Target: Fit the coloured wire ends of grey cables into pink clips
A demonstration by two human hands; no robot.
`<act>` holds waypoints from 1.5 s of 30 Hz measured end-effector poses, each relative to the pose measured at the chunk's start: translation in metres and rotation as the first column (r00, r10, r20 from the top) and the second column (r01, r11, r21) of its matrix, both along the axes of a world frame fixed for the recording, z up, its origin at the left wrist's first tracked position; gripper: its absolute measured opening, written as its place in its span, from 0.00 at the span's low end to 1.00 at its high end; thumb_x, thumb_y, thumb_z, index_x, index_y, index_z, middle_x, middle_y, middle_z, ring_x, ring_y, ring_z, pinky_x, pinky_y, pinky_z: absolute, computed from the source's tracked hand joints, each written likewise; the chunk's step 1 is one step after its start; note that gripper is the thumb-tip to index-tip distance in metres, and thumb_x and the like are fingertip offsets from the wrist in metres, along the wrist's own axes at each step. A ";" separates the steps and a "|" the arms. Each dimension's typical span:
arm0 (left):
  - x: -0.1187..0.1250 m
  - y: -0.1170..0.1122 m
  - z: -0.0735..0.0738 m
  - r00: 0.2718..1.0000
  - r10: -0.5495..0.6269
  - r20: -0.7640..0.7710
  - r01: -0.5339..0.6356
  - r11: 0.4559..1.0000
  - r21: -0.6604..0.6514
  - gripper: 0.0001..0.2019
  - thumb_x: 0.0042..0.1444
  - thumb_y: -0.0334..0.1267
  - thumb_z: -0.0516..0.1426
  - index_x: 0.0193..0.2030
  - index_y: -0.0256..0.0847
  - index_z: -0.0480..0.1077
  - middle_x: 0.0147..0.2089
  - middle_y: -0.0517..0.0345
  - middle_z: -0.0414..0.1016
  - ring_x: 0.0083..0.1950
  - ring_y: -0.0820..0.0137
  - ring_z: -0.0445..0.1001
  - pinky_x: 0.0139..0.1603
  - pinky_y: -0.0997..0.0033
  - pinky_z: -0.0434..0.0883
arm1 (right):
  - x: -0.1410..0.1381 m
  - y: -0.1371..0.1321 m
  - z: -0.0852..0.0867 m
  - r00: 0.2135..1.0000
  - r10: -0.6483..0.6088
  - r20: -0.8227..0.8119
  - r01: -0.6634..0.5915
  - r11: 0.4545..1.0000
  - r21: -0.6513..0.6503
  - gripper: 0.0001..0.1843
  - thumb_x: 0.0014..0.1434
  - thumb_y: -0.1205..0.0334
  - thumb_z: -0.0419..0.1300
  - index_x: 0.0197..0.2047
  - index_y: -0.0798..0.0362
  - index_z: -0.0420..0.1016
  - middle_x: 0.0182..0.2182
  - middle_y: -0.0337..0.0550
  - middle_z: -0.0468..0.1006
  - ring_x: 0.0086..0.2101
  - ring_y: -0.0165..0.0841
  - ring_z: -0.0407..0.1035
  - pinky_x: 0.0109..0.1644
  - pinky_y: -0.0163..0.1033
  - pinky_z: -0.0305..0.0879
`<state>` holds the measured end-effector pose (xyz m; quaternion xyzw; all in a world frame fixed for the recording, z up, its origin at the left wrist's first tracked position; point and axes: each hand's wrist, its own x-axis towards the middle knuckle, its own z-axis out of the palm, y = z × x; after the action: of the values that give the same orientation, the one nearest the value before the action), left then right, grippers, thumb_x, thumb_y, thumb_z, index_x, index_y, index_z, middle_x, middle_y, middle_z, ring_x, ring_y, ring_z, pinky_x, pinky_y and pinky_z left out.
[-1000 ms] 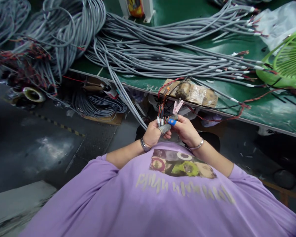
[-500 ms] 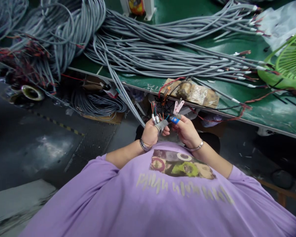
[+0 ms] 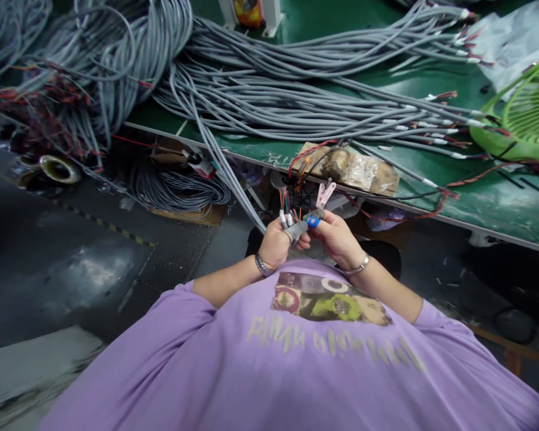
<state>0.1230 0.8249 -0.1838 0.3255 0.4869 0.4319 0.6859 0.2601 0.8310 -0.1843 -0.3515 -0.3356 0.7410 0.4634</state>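
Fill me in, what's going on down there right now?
A person's left hand grips the ends of some grey cables, with coloured wires sticking up from them. The right hand is close beside it, near the wires; whether it pinches one is too small to tell. More cables lie along the green workbench, and a pink clothespin is just beyond the right hand.

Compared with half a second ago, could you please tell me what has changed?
The right hand has moved leftward, narrowing the gap to the left hand, whose cable ends shifted slightly right. The left hand still grips them; the pink clip and bench cables stayed put.
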 end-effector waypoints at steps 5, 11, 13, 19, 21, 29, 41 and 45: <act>0.000 0.002 0.001 0.997 0.075 0.016 -0.075 0.997 -0.005 0.22 0.41 0.52 0.68 0.31 0.38 0.67 0.22 0.60 0.75 0.20 0.72 0.74 0.19 0.77 0.67 | -0.001 -0.001 -0.005 0.988 -0.136 0.080 0.138 0.990 -0.024 0.16 0.50 0.55 0.70 0.28 0.53 0.68 0.19 0.32 0.66 0.20 0.24 0.58 0.26 0.35 0.54; 0.000 0.002 0.004 0.995 0.095 0.024 -0.094 0.995 -0.020 0.22 0.41 0.52 0.68 0.32 0.38 0.66 0.22 0.61 0.75 0.20 0.73 0.73 0.19 0.77 0.66 | -0.003 -0.001 0.002 0.988 -0.139 0.060 0.143 0.988 -0.064 0.16 0.45 0.56 0.72 0.25 0.52 0.68 0.18 0.33 0.64 0.21 0.25 0.56 0.27 0.35 0.54; 0.001 0.002 0.007 0.994 0.102 0.023 -0.102 0.994 -0.027 0.23 0.40 0.52 0.69 0.32 0.38 0.66 0.22 0.62 0.74 0.19 0.73 0.72 0.19 0.77 0.66 | -0.002 0.000 0.004 0.990 -0.133 0.055 0.137 0.987 -0.086 0.16 0.44 0.57 0.72 0.25 0.52 0.68 0.18 0.32 0.63 0.21 0.25 0.55 0.27 0.35 0.55; 0.001 0.002 0.019 0.994 0.096 0.049 -0.094 0.994 -0.050 0.22 0.39 0.51 0.69 0.29 0.37 0.66 0.21 0.63 0.72 0.17 0.75 0.70 0.18 0.77 0.66 | 0.015 0.012 -0.006 0.957 -0.284 -0.059 0.258 0.927 -0.273 0.21 0.42 0.52 0.72 0.27 0.51 0.65 0.20 0.31 0.64 0.21 0.23 0.54 0.25 0.32 0.56; 0.002 0.002 0.023 0.995 0.078 0.061 -0.076 0.996 -0.045 0.21 0.39 0.50 0.69 0.29 0.38 0.67 0.21 0.63 0.72 0.17 0.75 0.70 0.18 0.76 0.67 | 0.021 0.019 -0.007 0.961 -0.274 -0.045 0.251 0.926 -0.282 0.23 0.47 0.43 0.69 0.31 0.51 0.67 0.22 0.33 0.67 0.21 0.23 0.57 0.25 0.32 0.58; 0.017 0.009 0.029 0.998 0.008 0.063 -0.008 1.000 -0.001 0.22 0.40 0.52 0.68 0.30 0.38 0.67 0.21 0.61 0.73 0.18 0.74 0.70 0.18 0.76 0.67 | 0.021 0.051 0.006 0.986 -0.164 0.013 0.163 0.964 -0.208 0.33 0.48 0.27 0.62 0.33 0.53 0.73 0.24 0.38 0.73 0.22 0.26 0.63 0.26 0.34 0.61; 0.019 0.011 0.022 1.000 0.014 0.014 -0.014 0.999 -0.036 0.23 0.39 0.52 0.69 0.30 0.37 0.66 0.20 0.61 0.73 0.17 0.73 0.70 0.17 0.77 0.66 | 0.004 0.056 0.004 0.917 -0.378 -0.129 0.347 0.914 -0.209 0.27 0.44 0.39 0.72 0.27 0.53 0.70 0.22 0.35 0.74 0.23 0.26 0.64 0.28 0.34 0.62; 0.018 0.010 0.022 1.000 -0.003 0.013 0.004 0.999 -0.046 0.22 0.39 0.51 0.69 0.30 0.37 0.67 0.20 0.61 0.73 0.17 0.74 0.70 0.17 0.76 0.66 | 0.000 0.057 0.008 0.897 -0.409 -0.168 0.372 0.904 -0.211 0.25 0.44 0.42 0.73 0.27 0.53 0.70 0.24 0.36 0.75 0.25 0.27 0.65 0.30 0.35 0.65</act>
<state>0.1410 0.8344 -0.1621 0.3078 0.4917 0.4213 0.6972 0.2598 0.8878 -0.1764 -0.3714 -0.1416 0.6915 0.6032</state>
